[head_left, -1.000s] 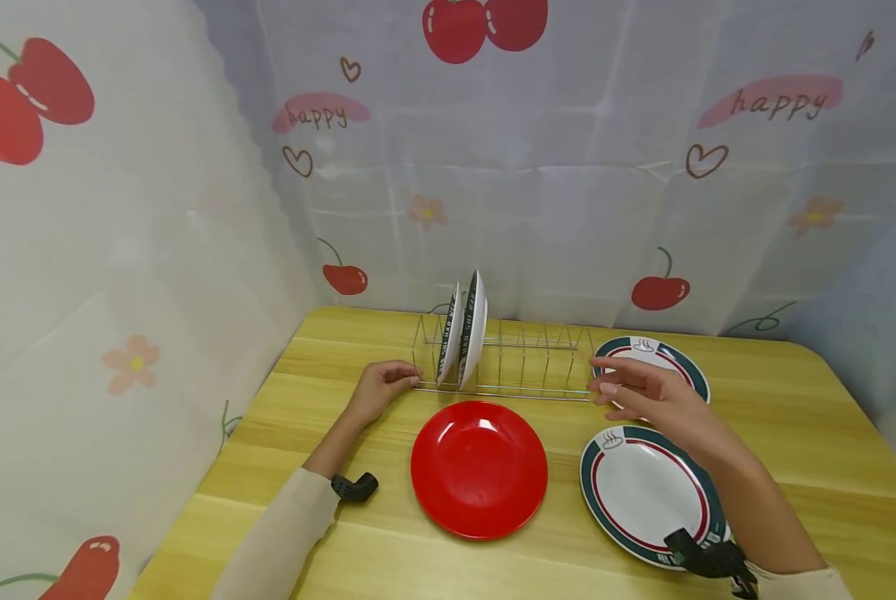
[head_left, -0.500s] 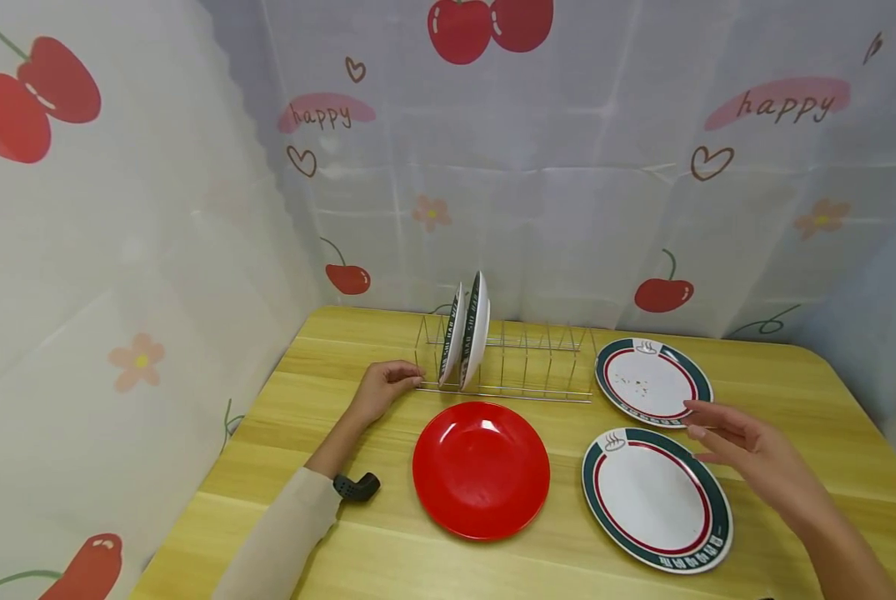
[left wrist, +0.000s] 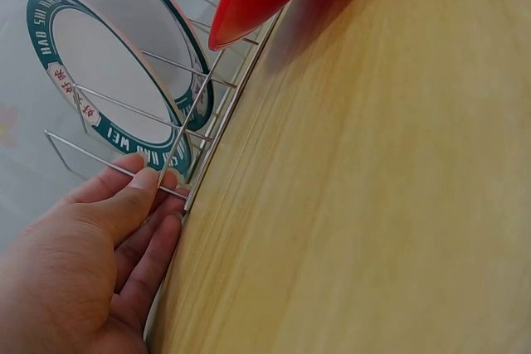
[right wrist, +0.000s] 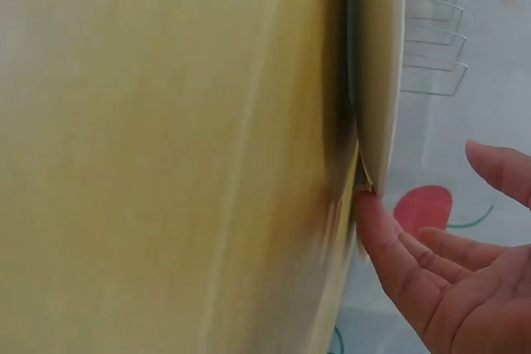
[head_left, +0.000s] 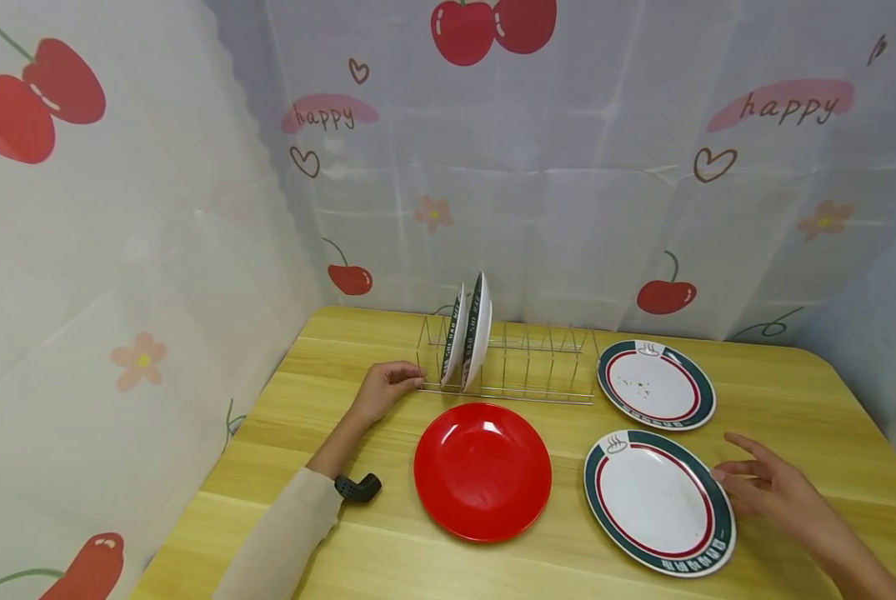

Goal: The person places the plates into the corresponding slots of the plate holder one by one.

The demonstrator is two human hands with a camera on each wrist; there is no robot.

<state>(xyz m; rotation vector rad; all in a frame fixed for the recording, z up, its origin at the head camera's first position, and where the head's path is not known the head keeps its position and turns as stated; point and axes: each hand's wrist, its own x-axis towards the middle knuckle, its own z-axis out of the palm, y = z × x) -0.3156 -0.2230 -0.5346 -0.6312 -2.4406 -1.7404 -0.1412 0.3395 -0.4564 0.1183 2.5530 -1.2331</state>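
Head view: left hand (head_left: 387,392) pinches wire rack's (head_left: 523,398) near left corner; right hand (head_left: 778,492), fingers loose, touches right rim of near right plate (head_left: 653,500), flat on desk (head_left: 387,550). Best: fingertips under rim, thumb over, rack braced.

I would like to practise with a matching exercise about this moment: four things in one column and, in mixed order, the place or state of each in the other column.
Things
1. Wire rack
2. Right hand
3. Red plate
4. Left hand

Places and states
A. lies flat on the table, in front of the rack
B. pinches the rack at its left end
C. bears two plates on edge
D. is at the right edge of the nearer green-rimmed plate

Right pairs: 1-C, 2-D, 3-A, 4-B
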